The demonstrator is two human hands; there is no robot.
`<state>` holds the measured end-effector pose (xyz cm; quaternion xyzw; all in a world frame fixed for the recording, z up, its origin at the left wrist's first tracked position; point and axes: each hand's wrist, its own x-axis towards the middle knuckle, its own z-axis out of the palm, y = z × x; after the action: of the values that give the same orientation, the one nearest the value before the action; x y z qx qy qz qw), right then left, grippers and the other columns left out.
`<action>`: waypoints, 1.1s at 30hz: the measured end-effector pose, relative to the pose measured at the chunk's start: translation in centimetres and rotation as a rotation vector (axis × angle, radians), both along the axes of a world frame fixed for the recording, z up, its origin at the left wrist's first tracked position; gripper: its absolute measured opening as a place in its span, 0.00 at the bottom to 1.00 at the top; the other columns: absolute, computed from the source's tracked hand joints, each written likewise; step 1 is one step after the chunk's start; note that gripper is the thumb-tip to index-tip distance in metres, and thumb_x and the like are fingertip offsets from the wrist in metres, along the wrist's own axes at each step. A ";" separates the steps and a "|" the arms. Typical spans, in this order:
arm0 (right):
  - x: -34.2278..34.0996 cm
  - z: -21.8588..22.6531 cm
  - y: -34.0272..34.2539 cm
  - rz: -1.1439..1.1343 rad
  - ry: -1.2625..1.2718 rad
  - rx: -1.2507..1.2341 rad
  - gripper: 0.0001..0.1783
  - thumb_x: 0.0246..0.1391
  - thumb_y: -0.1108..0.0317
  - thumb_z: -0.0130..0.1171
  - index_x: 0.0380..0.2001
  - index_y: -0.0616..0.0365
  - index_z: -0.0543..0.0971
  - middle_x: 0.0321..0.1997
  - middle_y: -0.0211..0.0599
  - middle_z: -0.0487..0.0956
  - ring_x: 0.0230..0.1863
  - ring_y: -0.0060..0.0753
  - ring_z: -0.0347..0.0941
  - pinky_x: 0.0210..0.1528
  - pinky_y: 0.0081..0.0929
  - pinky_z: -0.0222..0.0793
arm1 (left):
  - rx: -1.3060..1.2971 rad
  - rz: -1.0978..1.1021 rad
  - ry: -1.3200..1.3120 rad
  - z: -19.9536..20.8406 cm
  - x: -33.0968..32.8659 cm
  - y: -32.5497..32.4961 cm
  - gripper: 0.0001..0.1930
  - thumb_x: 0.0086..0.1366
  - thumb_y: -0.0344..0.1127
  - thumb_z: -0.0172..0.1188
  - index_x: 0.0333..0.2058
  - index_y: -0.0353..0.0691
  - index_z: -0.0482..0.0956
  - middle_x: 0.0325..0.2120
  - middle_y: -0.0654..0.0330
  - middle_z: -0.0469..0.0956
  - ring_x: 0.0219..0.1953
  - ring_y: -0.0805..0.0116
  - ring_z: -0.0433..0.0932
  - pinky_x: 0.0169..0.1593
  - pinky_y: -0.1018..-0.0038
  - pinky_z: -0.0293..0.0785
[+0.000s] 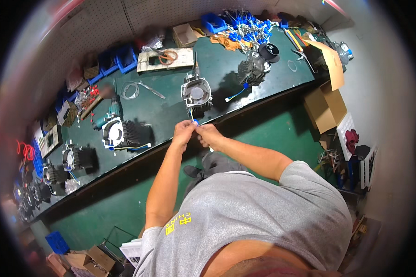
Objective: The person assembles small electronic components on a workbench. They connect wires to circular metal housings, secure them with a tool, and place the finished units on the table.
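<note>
At the bench's front edge, my left hand [184,133] and my right hand [209,135] meet, fingers closed around a thin motor cable. A small blue piece [195,123] shows between the fingertips; its exact kind cannot be made out. The cable [191,113] runs up to an open grey motor housing [196,91] with a round centre and dark fins, standing just beyond my hands. A white end [211,149] pokes out below my right hand. To the right stands a finned motor [253,69] with a black round cap, its lead ending in a white plug [228,99].
Left on the green bench [166,117] are another open motor [115,134], a power drill [110,115] and smaller motors [71,158]. Behind lie orange-handled scissors [168,57] on a white block, blue bins [126,57] and a heap of blue-ended cables [252,30]. A cardboard box [326,108] stands right.
</note>
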<state>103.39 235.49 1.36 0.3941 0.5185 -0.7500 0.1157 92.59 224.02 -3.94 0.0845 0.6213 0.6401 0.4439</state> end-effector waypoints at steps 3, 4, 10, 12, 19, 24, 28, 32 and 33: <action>1.1 -0.5 1.2 0.194 0.142 0.439 0.21 0.71 0.57 0.55 0.24 0.56 0.78 0.20 0.27 0.73 0.20 0.22 0.68 0.22 0.26 0.64 | -0.093 0.084 0.044 0.5 1.1 1.1 0.10 0.70 0.37 0.66 0.38 0.34 0.85 0.30 0.62 0.83 0.30 0.73 0.80 0.37 0.73 0.77; 1.1 -1.9 1.9 0.252 0.224 0.618 0.20 0.69 0.59 0.56 0.26 0.62 0.81 0.20 0.36 0.77 0.22 0.26 0.72 0.26 0.33 0.69 | -0.101 0.144 -0.024 1.6 1.8 1.8 0.10 0.70 0.37 0.66 0.38 0.34 0.85 0.29 0.63 0.83 0.30 0.74 0.80 0.37 0.74 0.77; 0.3 -0.1 3.9 0.595 0.454 0.895 0.15 0.65 0.65 0.54 0.32 0.67 0.82 0.33 0.63 0.81 0.41 0.68 0.80 0.42 0.57 0.75 | -0.022 0.264 -0.132 2.3 2.5 1.5 0.10 0.72 0.37 0.63 0.40 0.34 0.84 0.28 0.64 0.81 0.28 0.75 0.77 0.34 0.74 0.75; 0.1 -0.3 5.2 0.698 0.468 0.902 0.15 0.65 0.66 0.53 0.33 0.67 0.82 0.34 0.63 0.82 0.40 0.69 0.80 0.42 0.58 0.76 | -0.011 0.310 -0.174 2.7 2.5 2.4 0.10 0.73 0.36 0.62 0.42 0.34 0.83 0.30 0.64 0.80 0.29 0.75 0.76 0.33 0.74 0.74; -1.8 2.8 8.2 1.086 0.566 0.785 0.16 0.66 0.64 0.52 0.34 0.68 0.80 0.34 0.60 0.82 0.39 0.67 0.81 0.43 0.58 0.76 | -0.023 0.476 -0.214 3.8 2.0 3.1 0.13 0.73 0.35 0.62 0.50 0.32 0.78 0.38 0.59 0.81 0.35 0.72 0.80 0.37 0.76 0.77; -1.8 -0.7 9.5 0.906 0.623 0.375 0.19 0.68 0.60 0.55 0.30 0.66 0.81 0.28 0.48 0.82 0.32 0.48 0.81 0.37 0.42 0.75 | 0.147 0.512 -0.447 5.6 2.4 3.9 0.15 0.73 0.38 0.63 0.51 0.34 0.78 0.42 0.57 0.83 0.40 0.67 0.83 0.46 0.71 0.81; -2.2 3.0 10.4 0.921 0.217 0.013 0.20 0.70 0.57 0.53 0.32 0.63 0.80 0.24 0.34 0.78 0.24 0.23 0.73 0.24 0.28 0.70 | -0.090 0.654 -0.263 5.3 3.4 5.0 0.15 0.69 0.33 0.66 0.50 0.32 0.78 0.40 0.58 0.83 0.39 0.69 0.82 0.45 0.71 0.82; -2.4 3.6 10.5 0.890 0.132 0.070 0.18 0.68 0.58 0.54 0.33 0.63 0.80 0.25 0.37 0.81 0.24 0.26 0.76 0.21 0.31 0.70 | -0.279 0.655 0.201 3.5 3.4 6.0 0.20 0.62 0.32 0.74 0.48 0.31 0.79 0.34 0.63 0.80 0.33 0.76 0.78 0.36 0.75 0.77; -2.4 3.5 10.4 0.892 0.142 0.095 0.18 0.68 0.59 0.54 0.31 0.63 0.79 0.25 0.38 0.81 0.24 0.27 0.76 0.23 0.32 0.72 | -0.289 0.691 0.263 2.8 3.6 6.0 0.21 0.60 0.33 0.76 0.48 0.31 0.79 0.33 0.64 0.79 0.31 0.78 0.75 0.33 0.77 0.73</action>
<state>101.00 245.89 4.88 0.0845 0.6780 -0.6276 0.3733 96.14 230.03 -1.15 -0.1117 0.7484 0.6415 0.1264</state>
